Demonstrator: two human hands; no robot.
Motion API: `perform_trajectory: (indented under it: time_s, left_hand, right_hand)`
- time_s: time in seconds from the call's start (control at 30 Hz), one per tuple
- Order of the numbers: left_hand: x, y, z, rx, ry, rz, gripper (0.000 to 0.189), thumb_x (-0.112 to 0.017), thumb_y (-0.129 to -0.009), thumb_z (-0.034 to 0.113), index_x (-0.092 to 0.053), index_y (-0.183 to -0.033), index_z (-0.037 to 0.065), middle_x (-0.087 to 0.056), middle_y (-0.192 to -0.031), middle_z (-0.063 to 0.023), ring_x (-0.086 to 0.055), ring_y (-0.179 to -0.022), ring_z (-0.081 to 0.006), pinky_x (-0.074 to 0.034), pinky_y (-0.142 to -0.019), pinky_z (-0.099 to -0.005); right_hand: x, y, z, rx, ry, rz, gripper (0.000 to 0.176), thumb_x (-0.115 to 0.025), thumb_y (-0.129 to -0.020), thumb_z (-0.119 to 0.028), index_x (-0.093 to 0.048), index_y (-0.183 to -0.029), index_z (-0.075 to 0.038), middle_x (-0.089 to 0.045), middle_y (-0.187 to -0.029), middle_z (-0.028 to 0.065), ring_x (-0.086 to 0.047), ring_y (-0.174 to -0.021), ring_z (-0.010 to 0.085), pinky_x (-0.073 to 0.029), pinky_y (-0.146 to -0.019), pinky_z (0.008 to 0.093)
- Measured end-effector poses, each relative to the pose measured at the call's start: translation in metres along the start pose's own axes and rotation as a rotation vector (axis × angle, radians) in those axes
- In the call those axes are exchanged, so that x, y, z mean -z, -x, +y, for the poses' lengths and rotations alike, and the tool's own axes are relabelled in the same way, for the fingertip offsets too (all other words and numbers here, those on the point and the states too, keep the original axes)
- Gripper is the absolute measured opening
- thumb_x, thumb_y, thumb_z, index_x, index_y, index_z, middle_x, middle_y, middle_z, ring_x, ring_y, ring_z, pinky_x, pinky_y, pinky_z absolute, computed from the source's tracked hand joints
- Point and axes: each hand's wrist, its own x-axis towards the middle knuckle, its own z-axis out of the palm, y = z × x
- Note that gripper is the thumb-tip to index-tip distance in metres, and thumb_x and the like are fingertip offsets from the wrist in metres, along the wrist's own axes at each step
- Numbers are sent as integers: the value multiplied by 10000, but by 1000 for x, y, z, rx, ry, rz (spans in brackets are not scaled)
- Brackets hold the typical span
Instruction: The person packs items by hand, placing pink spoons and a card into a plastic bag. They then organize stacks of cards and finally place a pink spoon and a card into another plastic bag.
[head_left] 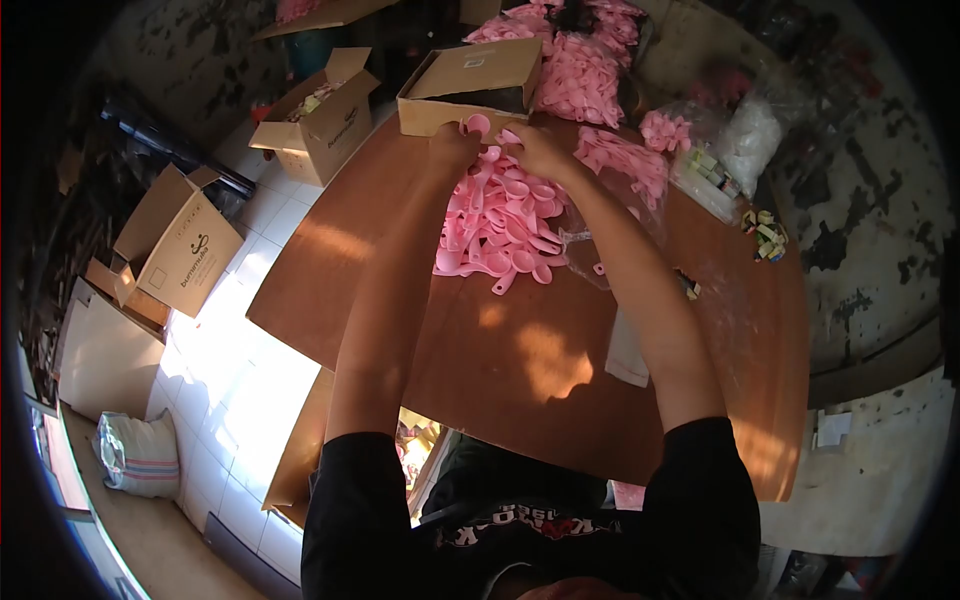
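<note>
Over the far part of a brown table (460, 350), both of my hands are raised close together above a heap of pink plastic spoons (505, 215). My left hand (458, 145) is closed on a pink spoon (478, 125), whose round bowl shows beside the fingers. Closed around another pink piece, apparently a spoon, is my right hand (532, 150); its fingertips partly hide it. Just beyond both hands stands a cardboard box (425, 118) with its flap partly raised.
Bags of pink spoons (580, 85) stand at the back right, near a clear bag of white items (750, 140). Small packets (765, 237) lie at the right edge. Open cartons (320, 140) and a white sack (138, 455) are on the left.
</note>
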Motion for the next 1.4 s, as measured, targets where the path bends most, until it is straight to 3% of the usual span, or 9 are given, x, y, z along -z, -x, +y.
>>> perform_trajectory:
  time_s: [0.27, 0.37, 0.43, 0.53, 0.77, 0.93, 1.0, 1.1, 1.4]
  left_hand:
    - [-23, -20, -12, -11, -607, 31, 662, -711, -742, 384, -516, -1180, -74, -616, -1098, -325, -607, -1053, -454, -495, -916, -438]
    - [-27, -13, -4, -66, -774, 1, 665, -674, -771, 409, -501, -1210, -58, -582, -1166, -318, -592, -1097, -442, -486, -927, -464]
    - [-29, -10, -7, -69, -823, -39, 676, -657, -782, 431, -491, -1227, -50, -544, -1222, -315, -578, -1118, -446, -476, -939, -479]
    - [-30, 12, 3, -105, -945, -71, 731, -643, -786, 488, -471, -1282, -20, -491, -1302, -314, -562, -1144, -439, -467, -946, -494]
    - [-30, 115, 25, -662, -862, -13, 676, -684, -807, 364, -442, -1374, 87, -380, -1412, -301, -494, -1224, -444, -453, -972, -498]
    - [5, 232, 38, -563, -751, -353, 624, -700, -828, 318, -463, -1359, 91, -384, -1436, -222, -467, -1255, -423, -451, -985, -479]
    - [17, 265, 30, -548, -801, -399, 616, -695, -837, 325, -463, -1359, 96, -375, -1442, -217, -471, -1251, -419, -448, -990, -474]
    - [24, 293, 3, -484, -702, -439, 616, -694, -839, 324, -459, -1368, 116, -369, -1447, -204, -453, -1264, -420, -437, -1003, -471]
    - [26, 310, -31, -485, -711, -386, 692, -694, -823, 287, -400, -1399, 42, -346, -1448, -239, -400, -1282, -425, -365, -1050, -488]
  right_hand:
    - [32, 26, -22, 141, 167, -141, 452, -660, -853, -191, -563, -1274, -59, -642, -1118, 181, -628, -1010, 323, -484, -888, 398]
    - [77, 69, -62, 135, 104, -164, 338, -620, -876, -179, -617, -1188, -48, -647, -1030, 150, -635, -895, 287, -494, -844, 372]
    - [109, 114, -93, 51, 85, -580, 259, -580, -895, -141, -636, -1125, -36, -643, -1081, 147, -642, -916, 282, -497, -835, 381]
    - [93, 184, -69, 69, 171, -731, 214, -563, -869, -85, -654, -1045, -4, -655, -1061, 157, -644, -920, 313, -504, -838, 391]
    - [45, 210, 22, -115, 881, -362, 159, -663, -773, -86, -719, -904, -17, -685, -983, 193, -667, -921, 333, -537, -829, 411]
    - [48, 194, 24, -227, 820, -404, 192, -650, -777, -72, -720, -954, -50, -688, -1006, 175, -681, -906, 306, -543, -817, 406]
    - [41, 193, 30, -242, 804, -114, 306, -613, -800, -72, -657, -1103, -50, -662, -1090, 181, -649, -1025, 285, -503, -900, 415]
    - [40, 178, 43, -285, 749, -255, 516, -581, -833, -147, -494, -1326, -25, -501, -1343, 239, -483, -1267, 337, -369, -1058, 470]
    - [-48, 107, 195, -575, 384, 161, 478, -572, -837, -443, -665, -1172, -114, -655, -1068, 279, -595, -1074, 442, -306, -1030, 669]
